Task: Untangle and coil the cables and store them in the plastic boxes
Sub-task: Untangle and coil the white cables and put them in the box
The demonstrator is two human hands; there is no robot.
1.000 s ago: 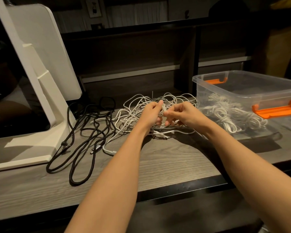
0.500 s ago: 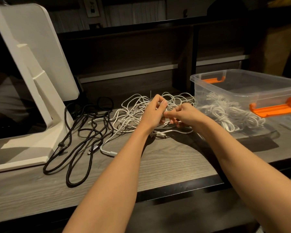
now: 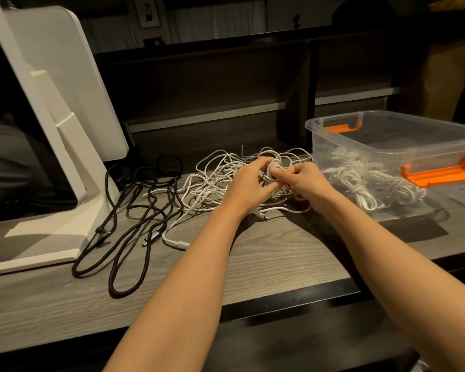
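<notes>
Both hands are in the thick of it: the left hand point(image 3: 249, 183) and the right hand point(image 3: 304, 181) meet over the white tangle point(image 3: 215, 178) on the worktop point(image 3: 266, 253), fingers curled, each grasping a small white coil point(image 3: 273, 167) pinched between them. Just to the right sits the clear box point(image 3: 387, 146), orange latches, with coiled white cables point(image 3: 365, 181) already inside. Left of the tangle, black cables point(image 3: 134, 216) sprawl loose beside a white stand point(image 3: 65, 146).

hands point(image 3: 275, 181) — 2 | plastic box point(image 3: 387, 146) — 1 | orange latches point(image 3: 440, 174) — 2 | white stand point(image 3: 51, 146) — 1
</notes>
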